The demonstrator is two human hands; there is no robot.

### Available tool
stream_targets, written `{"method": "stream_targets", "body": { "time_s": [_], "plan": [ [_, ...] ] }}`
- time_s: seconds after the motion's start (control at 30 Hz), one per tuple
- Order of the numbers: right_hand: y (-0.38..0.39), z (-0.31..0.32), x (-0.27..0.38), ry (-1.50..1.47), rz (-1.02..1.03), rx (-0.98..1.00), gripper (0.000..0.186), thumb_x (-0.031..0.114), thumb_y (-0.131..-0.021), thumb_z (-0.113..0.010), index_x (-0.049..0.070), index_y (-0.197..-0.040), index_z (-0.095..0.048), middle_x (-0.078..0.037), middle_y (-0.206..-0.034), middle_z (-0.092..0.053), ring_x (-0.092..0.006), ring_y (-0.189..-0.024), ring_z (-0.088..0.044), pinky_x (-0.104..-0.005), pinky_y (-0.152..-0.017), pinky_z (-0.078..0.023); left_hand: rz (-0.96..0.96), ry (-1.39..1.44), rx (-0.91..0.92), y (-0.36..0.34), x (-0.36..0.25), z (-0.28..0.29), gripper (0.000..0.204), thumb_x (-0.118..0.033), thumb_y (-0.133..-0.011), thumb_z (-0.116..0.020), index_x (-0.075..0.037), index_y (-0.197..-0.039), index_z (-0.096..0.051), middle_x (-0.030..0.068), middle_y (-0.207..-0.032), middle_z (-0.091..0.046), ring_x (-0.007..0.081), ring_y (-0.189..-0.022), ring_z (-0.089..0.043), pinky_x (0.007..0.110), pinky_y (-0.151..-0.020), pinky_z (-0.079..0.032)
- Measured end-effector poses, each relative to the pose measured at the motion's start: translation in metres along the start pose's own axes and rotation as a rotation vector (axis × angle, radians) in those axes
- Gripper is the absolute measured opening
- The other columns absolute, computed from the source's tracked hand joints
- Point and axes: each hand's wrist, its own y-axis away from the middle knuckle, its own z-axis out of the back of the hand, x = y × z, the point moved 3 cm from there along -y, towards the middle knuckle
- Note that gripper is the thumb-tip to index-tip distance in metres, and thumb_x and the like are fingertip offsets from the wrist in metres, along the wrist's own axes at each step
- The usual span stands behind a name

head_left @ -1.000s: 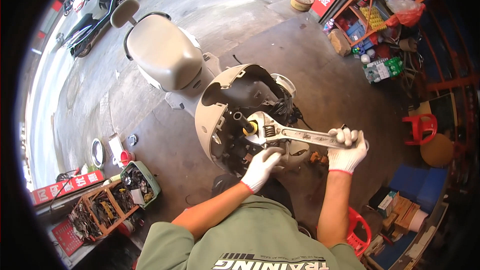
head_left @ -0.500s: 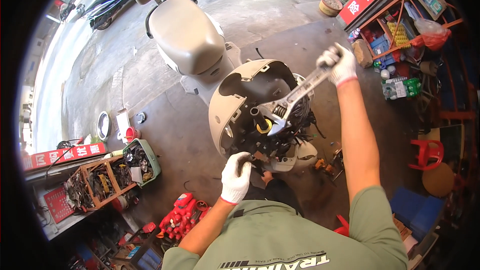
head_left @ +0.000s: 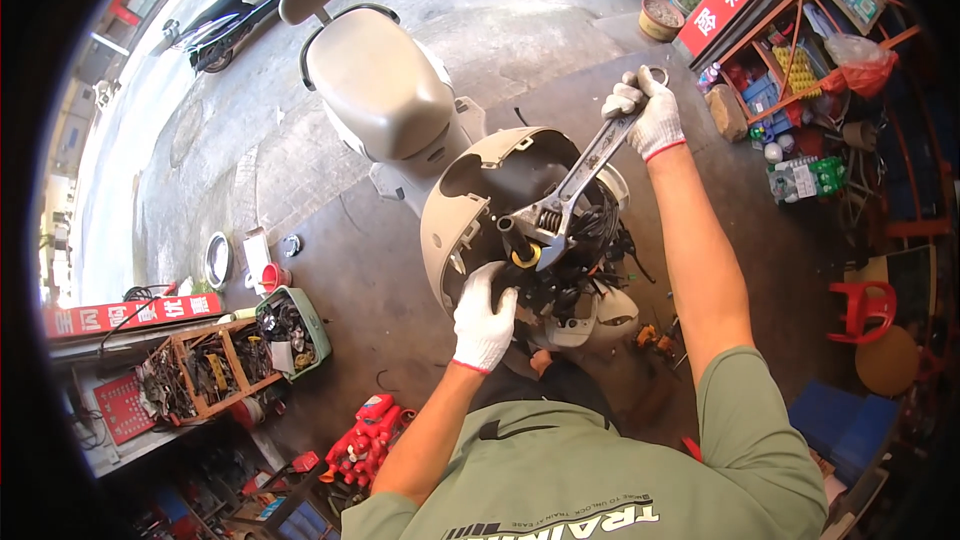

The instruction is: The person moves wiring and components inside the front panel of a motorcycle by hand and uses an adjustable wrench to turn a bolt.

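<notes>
My right hand (head_left: pixel 650 112), in a white work glove, is wrapped round the handle of a large adjustable wrench (head_left: pixel 590 166). The wrench slants down to the left, its jaws beside a dark upright steering stem (head_left: pixel 512 236) with a yellow ring (head_left: pixel 526 258) at its base. Whether the jaws grip a nut is hidden. My left hand (head_left: pixel 484 325), gloved too, reaches to the near side of the stem with its fingers bent; what they hold is hidden. Around the stem curves the beige front shell (head_left: pixel 440 225) of a scooter, with loose black wiring (head_left: pixel 595 240) inside.
The scooter's beige seat (head_left: pixel 375 80) lies beyond the shell. A green bin of parts (head_left: pixel 318 335) and an orange rack of tools (head_left: pixel 215 370) stand left. Red figures (head_left: pixel 368 440) sit near left. Shelves (head_left: pixel 775 70) and a red stool (head_left: pixel 865 310) are right.
My right hand has swung left with the wrench, whose handle now stands steeper. My left hand has moved up and right, from the shell's near edge towards the stem.
</notes>
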Motion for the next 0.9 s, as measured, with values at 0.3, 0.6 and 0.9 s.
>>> {"method": "stream_targets", "body": {
  "time_s": [0.3, 0.6, 0.9],
  "plan": [
    [0.041, -0.089, -0.023, 0.350, 0.117, 0.228, 0.034, 0.032, -0.105, -0.050, 0.008, -0.083, -0.057, 0.002, -0.063, -0.036, -0.0135, -0.056, -0.035, -0.0320, -0.061, -0.032, 0.049, 0.038, 0.020, 0.005, 0.004, 0.012, 0.035, -0.007, -0.087, -0.065, -0.004, -0.122, -0.062, 0.0179, -0.117, -0.066, 0.0351, -0.110, -0.063, 0.040, -0.098, -0.050],
    [0.040, -0.062, -0.007, 0.206, 0.117, 0.154, 0.036, 0.036, -0.105, -0.050, 0.009, -0.084, -0.059, 0.003, -0.063, -0.037, -0.0127, -0.055, -0.033, -0.0295, -0.060, -0.031, 0.064, 0.210, 0.109, 0.008, -0.007, 0.012, 0.030, -0.002, -0.091, -0.061, 0.000, -0.121, -0.061, 0.0139, -0.110, -0.066, 0.0232, -0.100, -0.065, 0.032, -0.092, -0.051],
    [0.025, 0.005, 0.008, 0.006, 0.166, 0.092, 0.038, 0.037, -0.106, -0.048, 0.007, -0.084, -0.057, 0.003, -0.059, -0.033, -0.0118, -0.050, -0.028, -0.0287, -0.053, -0.031, 0.122, 0.186, 0.196, 0.019, 0.019, 0.019, 0.028, -0.009, -0.092, -0.061, -0.002, -0.119, -0.063, 0.0154, -0.112, -0.067, 0.0283, -0.105, -0.066, 0.035, -0.093, -0.052]
  ]
}}
